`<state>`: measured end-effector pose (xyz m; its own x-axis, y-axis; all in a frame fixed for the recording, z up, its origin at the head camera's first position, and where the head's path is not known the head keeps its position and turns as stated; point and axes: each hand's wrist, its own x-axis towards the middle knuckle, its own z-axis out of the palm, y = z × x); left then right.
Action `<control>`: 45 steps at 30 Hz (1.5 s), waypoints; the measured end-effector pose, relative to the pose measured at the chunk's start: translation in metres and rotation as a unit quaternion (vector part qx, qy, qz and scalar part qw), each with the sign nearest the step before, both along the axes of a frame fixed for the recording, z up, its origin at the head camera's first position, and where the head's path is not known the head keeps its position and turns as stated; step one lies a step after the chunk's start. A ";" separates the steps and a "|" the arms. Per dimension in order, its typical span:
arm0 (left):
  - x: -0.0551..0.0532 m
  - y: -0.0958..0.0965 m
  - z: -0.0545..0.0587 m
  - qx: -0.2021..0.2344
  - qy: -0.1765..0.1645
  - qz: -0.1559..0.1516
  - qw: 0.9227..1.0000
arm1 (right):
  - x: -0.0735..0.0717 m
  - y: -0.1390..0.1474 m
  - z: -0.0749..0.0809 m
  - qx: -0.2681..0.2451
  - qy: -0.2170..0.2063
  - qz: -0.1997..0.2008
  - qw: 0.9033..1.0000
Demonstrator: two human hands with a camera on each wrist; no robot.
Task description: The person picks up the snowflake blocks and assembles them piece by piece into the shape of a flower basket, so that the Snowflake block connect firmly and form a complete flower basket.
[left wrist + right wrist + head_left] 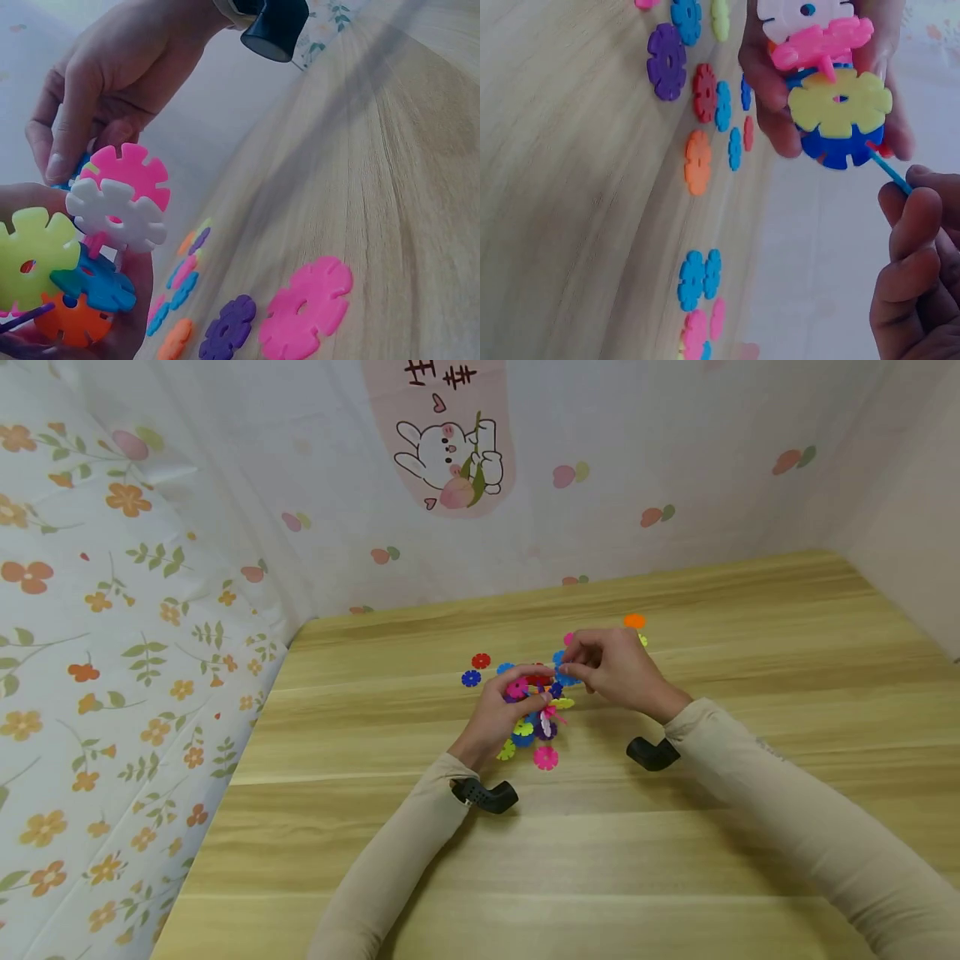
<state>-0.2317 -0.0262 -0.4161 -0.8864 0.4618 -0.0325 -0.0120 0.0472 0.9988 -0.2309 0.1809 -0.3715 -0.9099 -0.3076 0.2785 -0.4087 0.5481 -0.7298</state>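
My left hand holds a cluster of interlocked plastic snowflake discs above the table. Among them are a white disc, a pink disc, a yellow disc and a dark blue disc. Between thumb and index finger, my right hand pinches a light blue disc, seen edge-on in the right wrist view. Its edge meets the rim of the dark blue disc there; whether it sits in a slot I cannot tell. The left palm hides part of the cluster.
Loose discs lie on the wooden table around and below the hands: red, dark blue, pink, orange and several more. Patterned curtains hang behind and at the left.
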 end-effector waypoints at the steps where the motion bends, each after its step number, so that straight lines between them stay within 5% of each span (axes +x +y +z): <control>1: 0.000 0.000 0.000 -0.001 -0.003 0.001 1.000 | 0.001 0.000 -0.001 -0.003 0.000 -0.001 1.000; 16: 0.003 0.006 -0.004 0.012 0.018 0.024 0.999 | 0.005 -0.004 -0.013 0.023 0.066 0.001 0.998; 24: 0.004 0.007 -0.002 -0.013 0.030 0.028 0.999 | 0.003 -0.003 -0.017 -0.013 -0.011 0.013 1.000; 30: 0.002 0.001 0.001 -0.034 0.013 0.033 0.999 | -0.014 0.017 -0.015 -0.019 -0.095 0.030 0.995; 34: 0.001 -0.004 0.001 -0.043 0.001 0.054 0.998 | -0.029 0.034 -0.016 0.078 -0.102 0.009 0.992; 38: 0.001 -0.005 0.001 -0.054 -0.002 0.068 0.996 | -0.039 0.036 -0.028 0.210 -0.061 0.012 0.976; 45: 0.000 -0.003 0.003 -0.027 0.018 0.030 0.999 | -0.043 0.020 -0.040 0.279 -0.006 0.017 0.960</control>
<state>-0.2317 -0.0290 -0.4135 -0.9133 0.4067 -0.0233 0.0197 0.1012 0.9947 -0.2743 0.2010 -0.4115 -0.8984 -0.4361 0.0519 -0.4275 0.8412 -0.3312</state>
